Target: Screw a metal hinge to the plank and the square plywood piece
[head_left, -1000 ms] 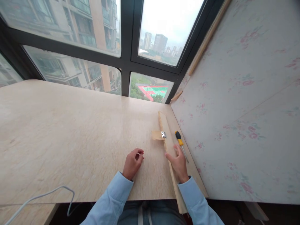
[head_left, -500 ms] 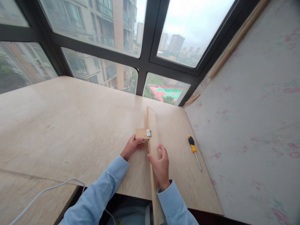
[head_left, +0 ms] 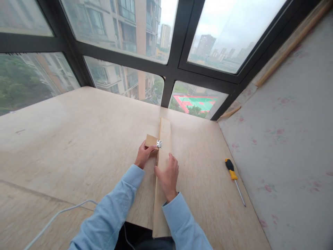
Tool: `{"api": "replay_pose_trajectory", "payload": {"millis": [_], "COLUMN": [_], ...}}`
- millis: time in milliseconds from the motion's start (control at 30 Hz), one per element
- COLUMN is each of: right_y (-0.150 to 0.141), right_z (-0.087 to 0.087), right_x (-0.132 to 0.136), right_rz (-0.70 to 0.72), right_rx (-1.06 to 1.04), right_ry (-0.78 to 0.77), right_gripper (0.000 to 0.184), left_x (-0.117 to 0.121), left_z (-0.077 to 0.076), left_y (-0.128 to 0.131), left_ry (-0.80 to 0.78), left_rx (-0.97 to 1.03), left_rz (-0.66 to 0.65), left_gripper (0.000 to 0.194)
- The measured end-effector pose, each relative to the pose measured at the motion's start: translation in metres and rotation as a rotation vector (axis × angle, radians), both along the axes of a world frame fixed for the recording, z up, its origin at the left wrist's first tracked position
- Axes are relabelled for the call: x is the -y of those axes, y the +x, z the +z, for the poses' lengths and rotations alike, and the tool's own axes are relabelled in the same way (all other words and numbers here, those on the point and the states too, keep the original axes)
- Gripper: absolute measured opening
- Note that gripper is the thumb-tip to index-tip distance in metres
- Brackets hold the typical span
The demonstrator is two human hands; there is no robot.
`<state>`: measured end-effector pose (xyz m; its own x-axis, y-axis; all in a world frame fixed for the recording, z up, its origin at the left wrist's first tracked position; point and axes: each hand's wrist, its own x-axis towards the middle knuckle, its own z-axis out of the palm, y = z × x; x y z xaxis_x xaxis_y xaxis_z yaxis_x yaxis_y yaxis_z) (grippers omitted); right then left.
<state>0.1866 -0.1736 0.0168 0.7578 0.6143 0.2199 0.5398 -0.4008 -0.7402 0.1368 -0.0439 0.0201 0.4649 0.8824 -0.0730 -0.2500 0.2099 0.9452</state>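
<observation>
A long wooden board lies on the pale tabletop, pointing from me towards the window. A small wooden block joins its left side through a metal hinge. My left hand grips the small block, thumb near the hinge and fingers round its near and left edges. My right hand is closed across the long board, thumb on its left edge and fingers on its right side. Off to the right, a screwdriver with a black and yellow handle lies apart from both hands.
A white cable runs over the tabletop at the lower left. Dark window frames border the far edge. A papered wall rises on the right, close to the screwdriver.
My view has shifted, with the window and screwdriver further right in the picture. The small block is now tilted at the hinge. Both hands keep their holds.
</observation>
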Motion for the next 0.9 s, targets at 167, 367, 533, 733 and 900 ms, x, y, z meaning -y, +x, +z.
{"api": "replay_pose_trajectory", "payload": {"millis": [167, 367, 533, 733, 900], "right_y": [-0.007, -0.005, 0.017, 0.054, 0.061], "right_z": [-0.001, -0.003, 0.003, 0.027, 0.032], "right_x": [-0.017, -0.016, -0.009, -0.021, -0.060], "right_rz": [0.048, 0.091, 0.263, 0.420, 0.531], "right_rx": [0.068, 0.079, 0.049, 0.086, 0.088], "right_ry": [-0.117, -0.152, -0.193, -0.282, -0.025], "right_gripper": [0.075, 0.072, 0.074, 0.060, 0.031], "left_x": [-0.010, -0.008, -0.008, -0.012, -0.014], "left_z": [-0.006, -0.002, -0.002, -0.006, -0.007], "left_y": [-0.009, -0.009, -0.009, -0.009, -0.009], "left_ry": [0.049, 0.098, 0.107, 0.124, 0.103], "left_rx": [-0.066, -0.183, -0.205, -0.212, -0.183], "left_rz": [0.109, 0.157, 0.158, 0.173, 0.189], "left_gripper": [0.036, 0.029, 0.026, 0.025, 0.027]}}
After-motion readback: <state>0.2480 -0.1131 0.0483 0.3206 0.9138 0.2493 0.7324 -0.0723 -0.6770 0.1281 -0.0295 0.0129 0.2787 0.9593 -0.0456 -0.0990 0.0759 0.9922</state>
